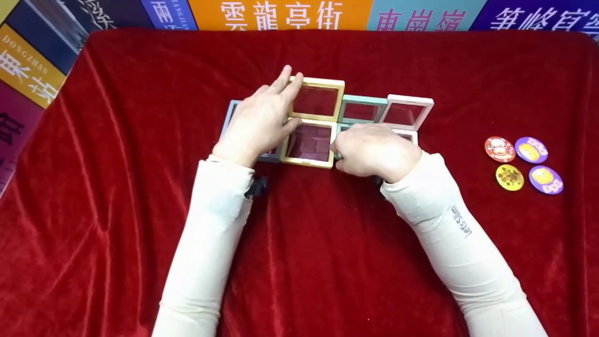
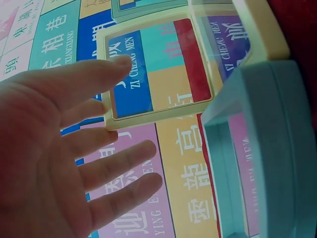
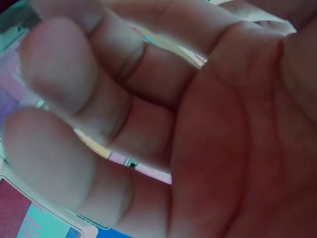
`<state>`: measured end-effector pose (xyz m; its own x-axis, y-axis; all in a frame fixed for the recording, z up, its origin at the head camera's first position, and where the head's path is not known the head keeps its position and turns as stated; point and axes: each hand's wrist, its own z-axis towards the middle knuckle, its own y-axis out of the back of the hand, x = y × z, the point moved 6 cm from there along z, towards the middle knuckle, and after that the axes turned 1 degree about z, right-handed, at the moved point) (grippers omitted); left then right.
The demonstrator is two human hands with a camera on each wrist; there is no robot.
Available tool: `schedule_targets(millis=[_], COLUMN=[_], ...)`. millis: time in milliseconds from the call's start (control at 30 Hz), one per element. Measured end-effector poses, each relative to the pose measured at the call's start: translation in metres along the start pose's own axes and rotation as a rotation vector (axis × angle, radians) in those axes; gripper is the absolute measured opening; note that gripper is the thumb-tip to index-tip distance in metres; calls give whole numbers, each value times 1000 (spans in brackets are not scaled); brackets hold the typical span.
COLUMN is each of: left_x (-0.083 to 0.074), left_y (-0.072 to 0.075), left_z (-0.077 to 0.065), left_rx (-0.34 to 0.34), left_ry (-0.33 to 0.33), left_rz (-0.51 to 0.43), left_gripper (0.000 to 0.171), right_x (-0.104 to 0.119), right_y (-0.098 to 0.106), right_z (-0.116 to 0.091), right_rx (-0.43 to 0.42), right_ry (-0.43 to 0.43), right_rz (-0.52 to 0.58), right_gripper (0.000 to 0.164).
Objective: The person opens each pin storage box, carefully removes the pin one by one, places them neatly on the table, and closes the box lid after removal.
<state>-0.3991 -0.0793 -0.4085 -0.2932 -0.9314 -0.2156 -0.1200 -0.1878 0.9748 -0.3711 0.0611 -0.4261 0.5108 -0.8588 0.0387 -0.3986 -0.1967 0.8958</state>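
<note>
A yellow-framed display case [image 1: 309,162] lies open on the red cloth, its clear-windowed lid [image 1: 323,83] upright. My left hand [image 1: 262,117] is at the left edge of that lid, fingers extended along it and thumb low near the hinge. The left wrist view shows the left fingers [image 2: 119,163] spread and fairly straight. My right hand [image 1: 374,147], its fingers [image 3: 64,69] curled, lies over the green-framed case [image 1: 365,99], fingertips by the yellow case's right edge. What they grip or press is hidden.
A blue-framed case [image 1: 229,114] sits partly under my left hand; a white-framed case [image 1: 412,99] stands open at the right. Several round badges lie farther right, among them a red one [image 1: 500,149] and a yellow one [image 1: 509,178]. Colourful lettered panels [image 1: 281,15] border the cloth.
</note>
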Motion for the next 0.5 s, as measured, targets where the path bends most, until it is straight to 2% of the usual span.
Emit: schedule_targets(millis=[233, 500], left_x=[-1, -4], left_y=[3, 13], left_z=[-2, -7], left_rx=[-24, -161], left_ry=[-2, -20], left_rz=[18, 80], left_gripper=[65, 50], right_x=[2, 2], right_y=[-2, -1], right_z=[1, 2], right_rx=[-6, -15], right_ry=[10, 12], right_rz=[-5, -3], right_gripper=[13, 15])
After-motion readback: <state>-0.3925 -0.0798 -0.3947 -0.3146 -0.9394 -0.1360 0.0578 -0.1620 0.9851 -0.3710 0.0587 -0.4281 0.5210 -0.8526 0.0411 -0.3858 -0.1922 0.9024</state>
